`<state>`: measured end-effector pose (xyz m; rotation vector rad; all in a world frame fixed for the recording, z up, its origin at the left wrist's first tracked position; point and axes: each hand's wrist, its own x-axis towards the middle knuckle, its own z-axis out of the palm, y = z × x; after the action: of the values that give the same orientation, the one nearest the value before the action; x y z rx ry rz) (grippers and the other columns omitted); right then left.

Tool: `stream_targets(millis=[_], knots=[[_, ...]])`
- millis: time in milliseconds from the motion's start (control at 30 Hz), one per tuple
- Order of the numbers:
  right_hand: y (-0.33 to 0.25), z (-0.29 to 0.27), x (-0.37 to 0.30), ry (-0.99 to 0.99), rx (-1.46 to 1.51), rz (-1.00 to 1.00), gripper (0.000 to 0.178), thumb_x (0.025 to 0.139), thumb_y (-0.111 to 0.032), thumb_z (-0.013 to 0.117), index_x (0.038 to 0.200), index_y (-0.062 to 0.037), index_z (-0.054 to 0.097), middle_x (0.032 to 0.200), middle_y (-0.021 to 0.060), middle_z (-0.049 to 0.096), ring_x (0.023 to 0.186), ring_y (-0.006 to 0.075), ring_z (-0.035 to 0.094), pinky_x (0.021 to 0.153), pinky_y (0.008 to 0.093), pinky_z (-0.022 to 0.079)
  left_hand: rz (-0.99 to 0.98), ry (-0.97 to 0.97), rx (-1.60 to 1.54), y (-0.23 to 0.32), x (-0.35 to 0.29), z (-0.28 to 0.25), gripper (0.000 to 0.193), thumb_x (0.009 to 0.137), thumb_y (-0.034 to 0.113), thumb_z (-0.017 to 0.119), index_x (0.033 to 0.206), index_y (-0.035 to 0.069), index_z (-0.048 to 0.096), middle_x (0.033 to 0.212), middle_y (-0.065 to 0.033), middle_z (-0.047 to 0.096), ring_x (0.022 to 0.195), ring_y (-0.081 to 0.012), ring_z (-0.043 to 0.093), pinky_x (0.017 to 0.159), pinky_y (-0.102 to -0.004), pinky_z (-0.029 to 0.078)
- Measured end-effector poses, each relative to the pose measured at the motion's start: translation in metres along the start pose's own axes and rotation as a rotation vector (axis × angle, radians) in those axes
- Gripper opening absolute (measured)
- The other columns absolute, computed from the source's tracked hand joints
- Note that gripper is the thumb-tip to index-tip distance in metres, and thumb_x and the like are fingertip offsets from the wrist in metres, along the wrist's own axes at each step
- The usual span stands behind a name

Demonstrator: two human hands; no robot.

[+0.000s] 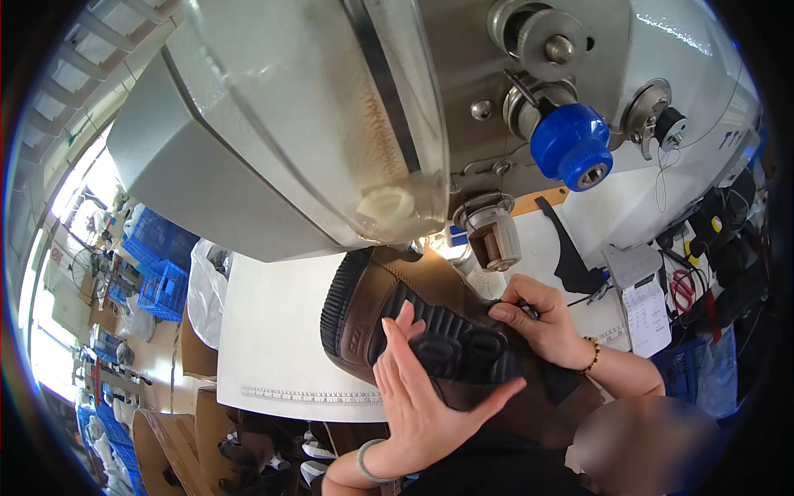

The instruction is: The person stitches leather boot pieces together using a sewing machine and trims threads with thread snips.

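A brown and black padded leather piece [351,331], with ribbed black panels and stitched seams, lies on the white table under the head of a large sewing machine [248,157]. A lit spot shows at its far edge, near the needle area, but the needle itself is hidden. My left hand [422,397], with a pale green bangle at the wrist, is over the black ribbed panel. Its fingers are stretched out and the thumb is spread wide. At the piece's right edge my right hand [542,324], wearing a beaded bracelet, pinches the leather between thumb and fingers.
Above the work hang a blue tension knob [571,145] and a clear-sided metal cup [494,240]. A black cut piece [562,248], a paper slip [645,318] and red-handled scissors [681,289] lie at right. A ruler strip [310,396] runs along the table's front; blue crates [164,289] stand left.
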<state>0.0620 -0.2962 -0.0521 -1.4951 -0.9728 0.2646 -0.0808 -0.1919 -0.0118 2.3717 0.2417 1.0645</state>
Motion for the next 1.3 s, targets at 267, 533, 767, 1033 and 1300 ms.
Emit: stream_targets(millis=[267, 533, 767, 1033, 1300], knots=[[0.003, 0.026, -0.013, 0.185, 0.073, 0.076, 0.018, 0.082, -0.011, 0.064, 0.073, -0.0002, 0.053, 0.065, -0.001, 0.045, 0.063, 0.0061, 0.039, 0.058, 0.0208, 0.033, 0.122, 0.175, 0.01, -0.032, -0.004, 0.02, 0.098, 0.05, 0.015, 0.071, 0.129, -0.014, 0.022, 0.106, -0.0182, 0.047, 0.077, -0.0251, 0.043, 0.076, -0.036, 0.034], [0.003, 0.044, -0.015, 0.243, -0.014, -0.044, 0.014, 0.075, -0.006, 0.068, 0.071, -0.001, 0.055, 0.064, 0.0048, 0.049, 0.058, 0.0132, 0.045, 0.053, 0.0256, 0.036, 0.142, 0.315, -0.118, -0.052, 0.002, 0.004, 0.056, 0.047, 0.0, 0.045, 0.103, -0.006, 0.04, 0.073, -0.0109, 0.045, 0.057, -0.0166, 0.037, 0.057, -0.0277, 0.033], [-0.003, 0.024, 0.014, 0.049, -0.432, -0.577, 0.021, 0.064, -0.007, 0.073, 0.062, -0.0036, 0.053, 0.053, 0.0056, 0.04, 0.048, 0.0208, 0.043, 0.042, 0.0319, 0.031, 0.219, 0.382, -0.277, -0.069, 0.003, -0.007, 0.051, 0.045, 0.001, 0.042, 0.096, -0.002, 0.036, 0.064, -0.0057, 0.036, 0.058, -0.0155, 0.033, 0.06, -0.0286, 0.031], [0.019, 0.039, 0.019, 0.065, -0.206, -0.533, 0.021, 0.068, -0.003, 0.069, 0.06, -0.0017, 0.05, 0.049, 0.0074, 0.036, 0.042, 0.0225, 0.037, 0.041, 0.0335, 0.027, 0.134, 0.391, -0.326, -0.076, 0.008, 0.001, 0.05, 0.044, 0.003, 0.04, 0.094, -0.001, 0.035, 0.068, -0.007, 0.037, 0.061, -0.0161, 0.033, 0.063, -0.029, 0.03], [0.016, 0.047, 0.022, 0.071, -0.209, -0.491, 0.02, 0.072, -0.004, 0.067, 0.062, -0.0009, 0.051, 0.051, 0.008, 0.04, 0.044, 0.0228, 0.039, 0.042, 0.0334, 0.028, 0.064, 0.417, -0.397, -0.086, 0.016, -0.001, 0.049, 0.047, 0.001, 0.041, 0.096, -0.004, 0.037, 0.073, -0.0088, 0.038, 0.061, -0.0141, 0.035, 0.061, -0.0268, 0.031]])
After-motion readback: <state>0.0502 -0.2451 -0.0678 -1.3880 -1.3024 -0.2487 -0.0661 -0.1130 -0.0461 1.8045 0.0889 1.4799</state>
